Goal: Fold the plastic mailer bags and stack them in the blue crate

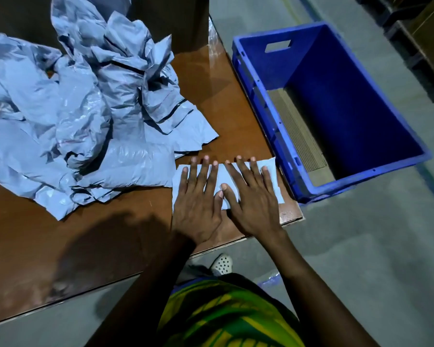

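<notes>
"So, what's under your palms?"

"One folded bag (222, 177). It lies on the table (110, 234), at the corner nearest the crate (311, 58). Both my hands are flat on it, fingers straight and spread, gripping nothing. My left hand (198, 209) covers the left half and my right hand (254, 206) the right half, with the thumbs nearly touching in the middle."

"Why press rather than hold?"

"This plastic looks slippery and springy, so I reckon a crease would open unless weight sits on it. Flat palms push the air out and set the fold."

"And why that corner?"

"The crate stands on the floor just beside it, so the trip over should be short. The pile of crumpled bags (85, 108) takes up the left and far part of the table and reaches right up to my folded bag's left edge."

"Anything in the crate?"

"A brown ribbed board (298, 136) along its left side, on the bottom as far as I can tell. I see no folded bags in there, so I judge the job is near its start."

"What next?"

"Probably one more fold, or a lift. Either way I'd have to pinch the edges without letting it spring open. Its right edge lies close to the table's edge, so a careless slide could drop it on the floor."
</notes>
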{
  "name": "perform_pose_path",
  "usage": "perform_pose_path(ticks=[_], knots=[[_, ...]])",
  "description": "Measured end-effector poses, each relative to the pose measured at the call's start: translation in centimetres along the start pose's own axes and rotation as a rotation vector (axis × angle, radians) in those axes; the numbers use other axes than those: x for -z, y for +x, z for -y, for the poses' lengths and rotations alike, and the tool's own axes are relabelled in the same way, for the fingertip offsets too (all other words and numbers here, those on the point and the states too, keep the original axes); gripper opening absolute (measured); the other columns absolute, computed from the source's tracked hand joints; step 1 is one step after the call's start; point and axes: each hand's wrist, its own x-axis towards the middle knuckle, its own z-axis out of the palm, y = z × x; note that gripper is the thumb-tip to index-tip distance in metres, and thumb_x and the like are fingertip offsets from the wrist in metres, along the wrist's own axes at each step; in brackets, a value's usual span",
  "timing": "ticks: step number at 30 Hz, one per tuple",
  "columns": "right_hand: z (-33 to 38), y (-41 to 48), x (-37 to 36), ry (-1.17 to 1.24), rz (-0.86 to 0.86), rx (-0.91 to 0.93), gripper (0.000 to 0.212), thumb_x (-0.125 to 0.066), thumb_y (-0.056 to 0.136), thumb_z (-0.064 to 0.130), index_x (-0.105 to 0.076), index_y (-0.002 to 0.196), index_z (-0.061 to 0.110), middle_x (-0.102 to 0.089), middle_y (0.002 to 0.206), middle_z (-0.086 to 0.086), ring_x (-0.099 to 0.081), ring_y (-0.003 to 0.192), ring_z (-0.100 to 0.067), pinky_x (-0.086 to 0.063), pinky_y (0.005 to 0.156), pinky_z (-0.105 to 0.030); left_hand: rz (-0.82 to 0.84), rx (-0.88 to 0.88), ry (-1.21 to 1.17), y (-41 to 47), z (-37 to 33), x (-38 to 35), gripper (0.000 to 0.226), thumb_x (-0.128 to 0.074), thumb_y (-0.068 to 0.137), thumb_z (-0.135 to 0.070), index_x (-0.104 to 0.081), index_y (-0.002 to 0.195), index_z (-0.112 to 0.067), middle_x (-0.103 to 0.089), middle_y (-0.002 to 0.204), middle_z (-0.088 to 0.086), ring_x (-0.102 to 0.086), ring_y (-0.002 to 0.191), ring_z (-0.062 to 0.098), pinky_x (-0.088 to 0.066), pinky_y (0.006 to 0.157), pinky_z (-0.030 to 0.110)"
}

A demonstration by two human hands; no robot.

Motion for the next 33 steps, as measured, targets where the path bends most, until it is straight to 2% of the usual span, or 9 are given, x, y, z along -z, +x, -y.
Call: perform_pose_path(ticks=[8, 14, 20, 26, 29, 31, 33], knots=[[-0.4, 1.6, -0.7, -0.044, 0.013, -0.044, 0.057, -0.032, 0.109, 0.055, -0.039, 0.16, 0.031, -0.024, 0.172, 0.005, -0.005, 0.162, -0.022, -0.012, 0.13, -0.048, 0.075, 0.059, 0.05, 1.4, 0.2, -0.6, 0.064, -0.019, 0.106, -0.037, -0.018, 0.165, -0.013, -0.009, 0.173, 0.011, -0.001, 0.16, 0.034, -0.014, 0.126, 0.059], [-0.6, 0.1, -0.4, -0.027, 0.017, -0.044, 0.058, -0.034, 0.108, 0.059, -0.035, 0.161, 0.036, -0.021, 0.172, 0.007, 0.002, 0.162, -0.025, -0.003, 0.129, -0.057, 0.069, 0.011, 0.004, 0.1, 0.6, -0.3, 0.063, -0.021, 0.109, -0.043, -0.017, 0.166, -0.018, -0.008, 0.174, 0.005, 0.002, 0.16, 0.031, -0.011, 0.127, 0.059], [-0.7, 1.0, -0.3, -0.062, 0.061, -0.082, 0.059, -0.031, 0.106, 0.065, -0.033, 0.161, 0.042, -0.015, 0.174, 0.01, 0.006, 0.162, -0.028, -0.001, 0.127, -0.063, 0.077, 0.012, 0.01, 0.6, 0.7, 0.0, 0.062, -0.019, 0.108, -0.045, -0.017, 0.166, -0.021, -0.008, 0.174, 0.003, 0.004, 0.16, 0.03, -0.009, 0.126, 0.059], [-1.4, -0.4, -0.1, -0.061, 0.064, -0.07, 0.061, -0.03, 0.104, 0.069, -0.029, 0.161, 0.046, -0.013, 0.174, 0.01, 0.006, 0.162, -0.027, 0.0, 0.128, -0.057, 0.075, -0.024, -0.003, -0.7, 1.5, 0.0, 0.062, -0.024, 0.109, -0.05, -0.018, 0.166, -0.027, -0.009, 0.174, -0.001, 0.004, 0.161, 0.03, -0.003, 0.127, 0.059], [-1.0, -0.3, 0.1, -0.071, 0.087, -0.093, 0.062, -0.028, 0.104, 0.07, -0.028, 0.161, 0.046, -0.013, 0.174, 0.01, 0.006, 0.162, -0.026, 0.0, 0.129, -0.056, 0.092, -0.023, -0.014, -0.6, 1.7, 0.1, 0.063, -0.018, 0.108, -0.055, -0.019, 0.166, -0.029, -0.011, 0.174, -0.001, 0.003, 0.161, 0.03, -0.001, 0.127, 0.057], [-0.8, -0.1, 0.4, -0.055, 0.105, -0.11, 0.064, -0.025, 0.103, 0.071, -0.029, 0.161, 0.046, -0.013, 0.174, 0.009, 0.006, 0.162, -0.025, 0.002, 0.128, -0.056, 0.107, -0.026, -0.039, -0.6, 1.9, 0.3, 0.065, -0.012, 0.108, -0.056, -0.017, 0.166, -0.028, -0.009, 0.174, -0.002, 0.005, 0.161, 0.027, 0.001, 0.128, 0.055], [-0.3, 0.2, 0.9, -0.024, 0.116, -0.114, 0.064, -0.021, 0.102, 0.069, -0.031, 0.161, 0.044, -0.012, 0.174, 0.008, 0.006, 0.162, -0.023, 0.008, 0.128, -0.055, 0.079, -0.025, -0.087, -0.6, 2.2, 0.8, 0.063, -0.013, 0.11, -0.049, -0.016, 0.166, -0.021, -0.011, 0.174, 0.0, 0.002, 0.161, 0.022, -0.001, 0.129, 0.052]])
